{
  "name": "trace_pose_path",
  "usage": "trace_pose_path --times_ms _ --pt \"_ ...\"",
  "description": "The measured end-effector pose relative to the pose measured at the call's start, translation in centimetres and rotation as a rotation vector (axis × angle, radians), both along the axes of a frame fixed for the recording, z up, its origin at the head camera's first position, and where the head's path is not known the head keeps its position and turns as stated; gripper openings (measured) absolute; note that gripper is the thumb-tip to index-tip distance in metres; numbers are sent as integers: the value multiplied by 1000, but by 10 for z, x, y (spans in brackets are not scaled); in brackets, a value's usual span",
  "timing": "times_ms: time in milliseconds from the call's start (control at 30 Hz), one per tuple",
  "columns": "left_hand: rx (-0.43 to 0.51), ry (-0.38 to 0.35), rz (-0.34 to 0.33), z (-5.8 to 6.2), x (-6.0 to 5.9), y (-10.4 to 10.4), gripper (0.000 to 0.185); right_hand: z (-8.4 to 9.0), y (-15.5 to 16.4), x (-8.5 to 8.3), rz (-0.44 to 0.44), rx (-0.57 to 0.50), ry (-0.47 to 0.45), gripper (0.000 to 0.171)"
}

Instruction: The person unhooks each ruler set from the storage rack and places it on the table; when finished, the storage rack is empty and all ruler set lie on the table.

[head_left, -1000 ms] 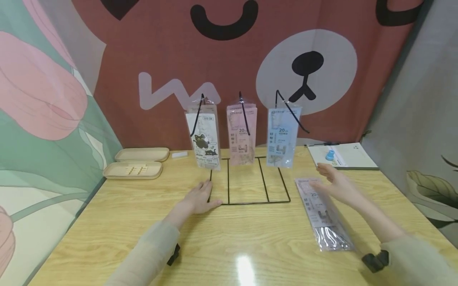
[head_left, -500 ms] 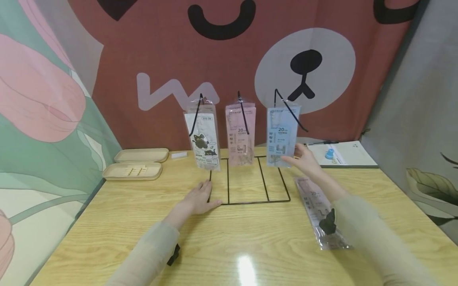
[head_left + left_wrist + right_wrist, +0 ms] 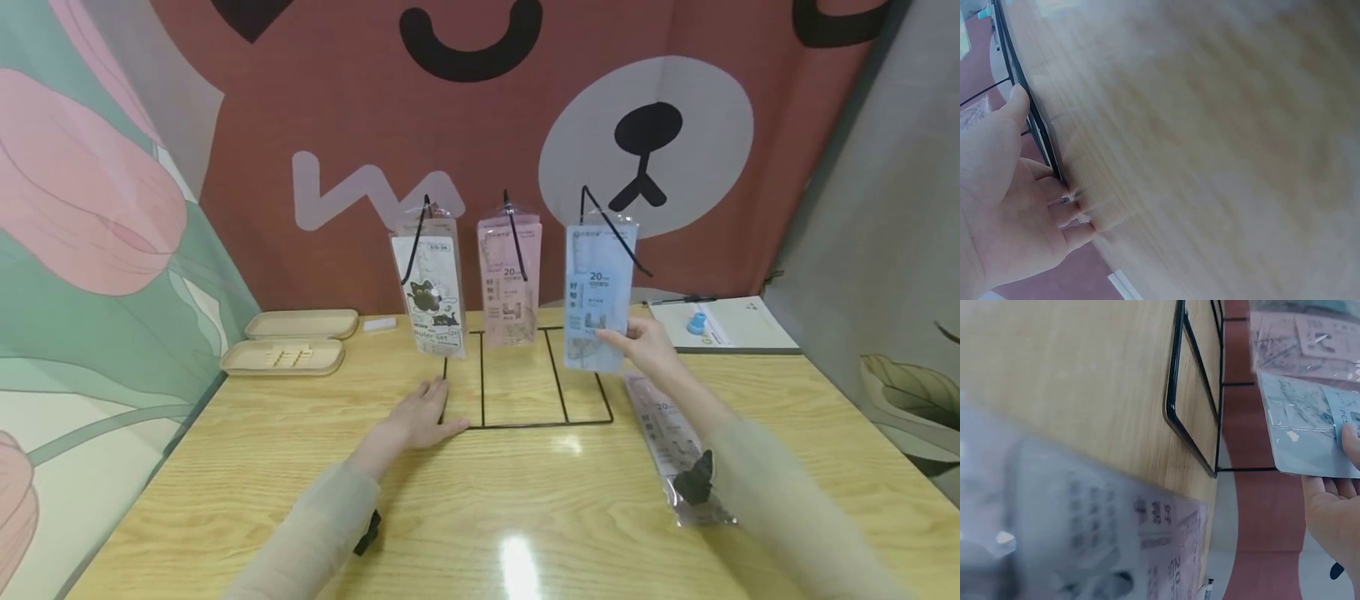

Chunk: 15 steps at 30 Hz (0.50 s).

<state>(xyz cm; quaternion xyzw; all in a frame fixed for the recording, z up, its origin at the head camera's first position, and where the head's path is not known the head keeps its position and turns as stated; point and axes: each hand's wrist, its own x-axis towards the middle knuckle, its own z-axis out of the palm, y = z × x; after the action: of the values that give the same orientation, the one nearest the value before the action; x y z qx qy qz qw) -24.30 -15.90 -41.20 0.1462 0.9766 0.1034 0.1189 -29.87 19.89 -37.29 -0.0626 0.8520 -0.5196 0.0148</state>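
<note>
Blue packet: we've got the flat pale-blue plastic-wrapped packet (image 3: 597, 296) hanging from the right-hand hook of the black wire display rack (image 3: 525, 392), and its lower edge is swung a little out toward us, clear of the tabletop.
Right hand: our right hand (image 3: 651, 348) pinches the bottom right corner of that packet; in the right wrist view the thumb (image 3: 1352, 442) lies on the packet's face (image 3: 1310, 434) with the fingers behind it.
Left hand: our left hand (image 3: 423, 412) lies flat, fingers straight and relaxed, pressing on the left front corner of the rack's base; the left wrist view shows the fingertips (image 3: 1060, 187) right against the black wire (image 3: 1035, 119).
Neighbours on the rack: a pink plastic-wrapped packet (image 3: 510, 282) hangs in the middle, just beside the blue one, and a white packet with a black cat print (image 3: 430, 285) hangs on the left hook.
On the table: a clear plastic-wrapped lilac packet (image 3: 670, 442) lies flat just right of the rack base, under our right forearm.
Open room: the light wooden table (image 3: 225, 467) shows bare wood in front of the rack and to its left, up to the near edge.
Far edges: two beige oval trays (image 3: 288, 342) sit at the back left, and a white notebook with a small blue object on it (image 3: 720, 327) sits at the back right corner.
</note>
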Motion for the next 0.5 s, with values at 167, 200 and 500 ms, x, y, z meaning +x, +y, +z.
trace_pose_path --times_ms 167,200,500 --pt "-11 7 -3 0 -2 -1 85 1 8 25 21 8 -9 59" --pt "-13 9 -5 0 -2 -1 85 1 10 32 22 15 -7 58" --pt "-21 6 -4 -1 -1 2 85 8 32 94 77 38 -34 51"
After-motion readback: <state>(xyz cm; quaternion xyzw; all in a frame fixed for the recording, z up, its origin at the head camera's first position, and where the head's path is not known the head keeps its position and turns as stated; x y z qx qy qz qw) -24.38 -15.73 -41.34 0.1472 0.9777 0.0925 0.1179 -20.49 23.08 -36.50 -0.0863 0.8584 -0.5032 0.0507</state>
